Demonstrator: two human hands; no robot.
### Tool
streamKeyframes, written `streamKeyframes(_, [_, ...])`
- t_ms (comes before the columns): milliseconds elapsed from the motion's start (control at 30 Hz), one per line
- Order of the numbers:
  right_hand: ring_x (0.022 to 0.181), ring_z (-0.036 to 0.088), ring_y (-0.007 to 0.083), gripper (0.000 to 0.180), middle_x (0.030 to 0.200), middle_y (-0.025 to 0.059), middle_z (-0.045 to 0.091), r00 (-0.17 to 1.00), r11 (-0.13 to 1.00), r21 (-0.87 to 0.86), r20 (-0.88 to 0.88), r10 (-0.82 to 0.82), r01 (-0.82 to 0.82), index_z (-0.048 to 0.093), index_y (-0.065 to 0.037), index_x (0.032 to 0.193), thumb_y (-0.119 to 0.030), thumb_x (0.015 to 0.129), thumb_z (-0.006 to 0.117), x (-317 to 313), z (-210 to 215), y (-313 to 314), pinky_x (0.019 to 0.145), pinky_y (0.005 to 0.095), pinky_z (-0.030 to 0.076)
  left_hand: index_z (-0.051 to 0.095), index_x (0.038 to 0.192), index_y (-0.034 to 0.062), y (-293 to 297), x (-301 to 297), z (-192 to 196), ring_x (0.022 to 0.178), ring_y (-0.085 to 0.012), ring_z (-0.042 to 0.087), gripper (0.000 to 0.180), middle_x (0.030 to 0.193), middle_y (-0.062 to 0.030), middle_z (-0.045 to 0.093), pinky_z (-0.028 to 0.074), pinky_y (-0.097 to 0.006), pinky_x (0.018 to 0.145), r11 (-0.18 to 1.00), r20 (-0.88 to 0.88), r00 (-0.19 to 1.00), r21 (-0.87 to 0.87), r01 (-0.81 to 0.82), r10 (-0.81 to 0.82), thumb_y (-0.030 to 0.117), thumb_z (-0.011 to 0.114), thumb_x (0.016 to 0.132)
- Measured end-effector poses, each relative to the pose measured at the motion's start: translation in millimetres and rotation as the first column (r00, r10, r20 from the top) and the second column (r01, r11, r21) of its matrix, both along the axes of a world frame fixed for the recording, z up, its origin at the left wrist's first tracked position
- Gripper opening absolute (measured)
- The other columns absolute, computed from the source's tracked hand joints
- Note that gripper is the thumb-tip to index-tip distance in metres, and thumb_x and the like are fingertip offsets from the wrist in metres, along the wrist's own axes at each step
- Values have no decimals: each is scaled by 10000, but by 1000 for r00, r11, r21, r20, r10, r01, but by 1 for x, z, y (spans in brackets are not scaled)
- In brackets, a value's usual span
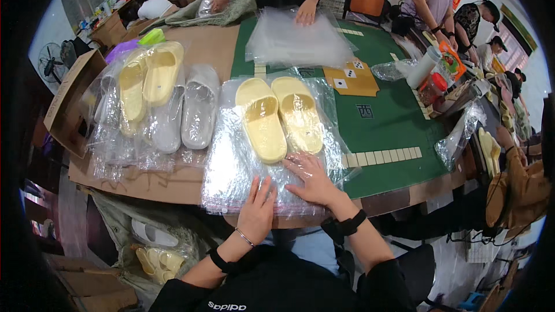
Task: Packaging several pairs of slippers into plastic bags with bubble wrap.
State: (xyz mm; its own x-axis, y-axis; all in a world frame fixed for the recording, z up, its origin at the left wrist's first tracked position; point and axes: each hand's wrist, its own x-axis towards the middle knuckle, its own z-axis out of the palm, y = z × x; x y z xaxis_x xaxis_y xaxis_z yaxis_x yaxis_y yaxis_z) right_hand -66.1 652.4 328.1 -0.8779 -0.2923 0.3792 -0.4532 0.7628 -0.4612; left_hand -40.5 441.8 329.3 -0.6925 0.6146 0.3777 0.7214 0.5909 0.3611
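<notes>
pale yellow slippers, two of them, lie side by side on a stack of clear plastic bags at the table's near edge. left hand and right hand press flat, fingers spread, gripping nothing.

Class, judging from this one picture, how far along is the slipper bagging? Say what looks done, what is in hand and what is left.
Done: bagged yellow and grey slippers lie piled to the left. In hand: a yellow slipper pair rests on a stack of clear bags, not visibly inside one; the left hand and right hand press flat on the plastic. Left: more empty bags lie across the table.
</notes>
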Motion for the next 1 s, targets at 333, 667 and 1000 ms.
streamKeyframes(333, [1033,495,367,193,1045,167,581,922,894,-245,-8,-388,374,637,-37,884,-103,705,667,1,-21,24,894,450,392,472,1164,70,-3,-4,6,1267,-346,330,411,1350,-171,337,302,-413,1037,729,368,929,646,-226,-38,-58,514,775])
streamKeyframes(667, [1083,500,329,367,1090,152,581,931,930,-227,-160,-328,289,590,-15,1036,-109,685,642,-3,-24,8,950,425,384,298,1223,79,-25,-78,28,930,-262,580,412,1105,-116,455,529,-395,733,461,860,150,400,-792,-489,232,522,913])
streamKeyframes(1000, [1071,503,315,294,1058,139,586,939,913,-282,-91,-332,296,601,-21,1024,-86,739,619,2,-13,7,932,403,391,542,1040,43,6,-121,12,672,-204,592,223,832,-74,600,489,-360,562,693,930,39,300,-655,-366,171,575,862])
